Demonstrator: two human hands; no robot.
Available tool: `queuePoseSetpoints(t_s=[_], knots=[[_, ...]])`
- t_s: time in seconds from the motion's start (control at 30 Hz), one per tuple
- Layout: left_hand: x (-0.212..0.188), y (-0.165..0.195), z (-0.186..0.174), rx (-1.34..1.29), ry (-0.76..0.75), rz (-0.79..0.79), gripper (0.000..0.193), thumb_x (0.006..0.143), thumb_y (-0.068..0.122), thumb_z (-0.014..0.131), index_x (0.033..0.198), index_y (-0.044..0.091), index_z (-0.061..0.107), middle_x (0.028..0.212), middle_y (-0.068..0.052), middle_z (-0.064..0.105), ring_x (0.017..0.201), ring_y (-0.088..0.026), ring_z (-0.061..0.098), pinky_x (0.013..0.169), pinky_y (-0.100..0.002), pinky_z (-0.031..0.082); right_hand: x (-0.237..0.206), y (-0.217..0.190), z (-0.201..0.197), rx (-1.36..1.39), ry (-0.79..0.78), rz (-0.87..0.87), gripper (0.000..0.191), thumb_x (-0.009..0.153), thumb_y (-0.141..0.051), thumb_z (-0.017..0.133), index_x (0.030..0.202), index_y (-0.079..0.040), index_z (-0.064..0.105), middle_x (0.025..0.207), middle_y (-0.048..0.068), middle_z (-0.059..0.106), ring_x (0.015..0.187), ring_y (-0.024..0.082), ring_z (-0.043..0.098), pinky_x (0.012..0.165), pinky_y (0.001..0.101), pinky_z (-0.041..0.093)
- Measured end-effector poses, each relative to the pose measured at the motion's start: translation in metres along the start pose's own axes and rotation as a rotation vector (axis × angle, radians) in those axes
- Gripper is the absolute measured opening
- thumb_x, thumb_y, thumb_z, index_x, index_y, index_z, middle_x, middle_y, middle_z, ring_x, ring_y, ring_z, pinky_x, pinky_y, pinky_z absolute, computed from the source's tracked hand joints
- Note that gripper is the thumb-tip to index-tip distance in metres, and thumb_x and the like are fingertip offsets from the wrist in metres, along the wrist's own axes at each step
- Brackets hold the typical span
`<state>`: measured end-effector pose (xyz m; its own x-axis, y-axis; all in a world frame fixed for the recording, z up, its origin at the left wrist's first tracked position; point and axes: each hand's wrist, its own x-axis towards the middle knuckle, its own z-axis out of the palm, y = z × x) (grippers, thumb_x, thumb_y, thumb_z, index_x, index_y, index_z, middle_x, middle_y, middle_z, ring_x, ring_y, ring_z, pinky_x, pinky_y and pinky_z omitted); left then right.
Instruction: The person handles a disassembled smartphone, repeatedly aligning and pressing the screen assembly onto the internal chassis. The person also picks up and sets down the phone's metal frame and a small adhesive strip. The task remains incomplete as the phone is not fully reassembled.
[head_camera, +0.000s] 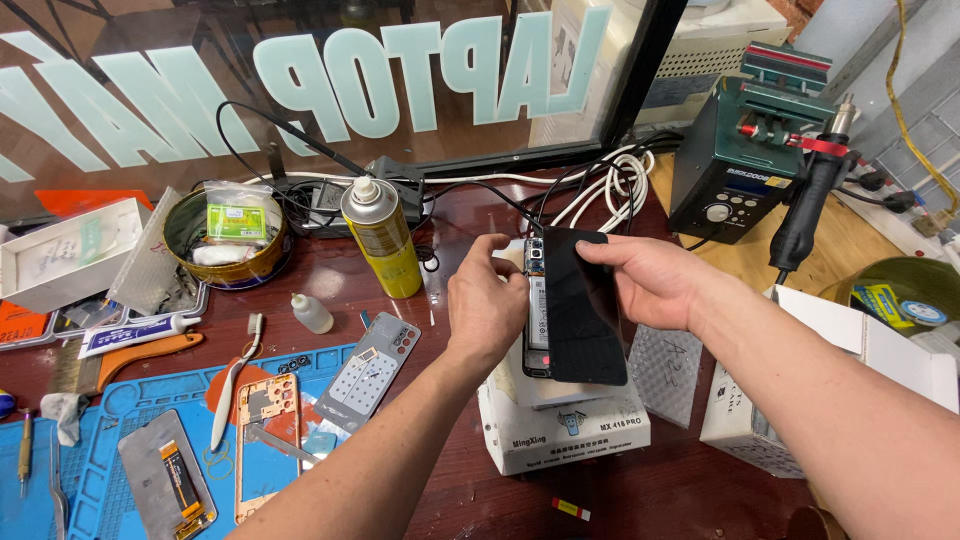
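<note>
Two bare forearms reach in from below, no sleeves in view; the left hand (487, 300) and right hand (648, 280) wear no gloves, rings or watch (short nails on the fingers (597, 246)).

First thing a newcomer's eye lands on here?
Centre frame: the left hand and right hand hold an opened phone, its black screen panel lifted off, above a white box-shaped machine. Next, the yellow spray can standing behind, and the blue work mat at lower left.
</note>
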<state>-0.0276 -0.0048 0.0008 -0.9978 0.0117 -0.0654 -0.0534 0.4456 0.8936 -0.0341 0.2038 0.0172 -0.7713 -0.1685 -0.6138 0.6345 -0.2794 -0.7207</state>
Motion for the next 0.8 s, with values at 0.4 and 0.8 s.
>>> queuePoseSetpoints(t_s=[0.4,0.8], knots=[[0.0044,-0.0008,-0.0009,0.001,-0.005,-0.046,0.051,0.08,0.01,0.066,0.131,0.009,0.062,0.098,-0.009,0.08,0.092,-0.025,0.077,0.091,-0.038,0.057,0.001,0.0004,0.0018,0.003,-0.014,0.002,0.028,0.099,-0.018,0.057,0.119,-0.002,0.067,0.114,0.009,0.075,0.102,0.02,0.071,0.094,0.0367,0.055],[0.0065,-0.0024,-0.0008,0.015,0.002,-0.032,0.049,0.08,0.011,0.066,0.129,0.008,0.064,0.094,-0.009,0.08,0.089,-0.025,0.077,0.089,-0.037,0.057,0.0022,0.0002,0.0009,0.001,-0.031,0.022,0.03,0.099,-0.019,0.057,0.121,-0.001,0.067,0.115,0.012,0.075,0.101,0.022,0.072,0.093,0.0389,0.057]])
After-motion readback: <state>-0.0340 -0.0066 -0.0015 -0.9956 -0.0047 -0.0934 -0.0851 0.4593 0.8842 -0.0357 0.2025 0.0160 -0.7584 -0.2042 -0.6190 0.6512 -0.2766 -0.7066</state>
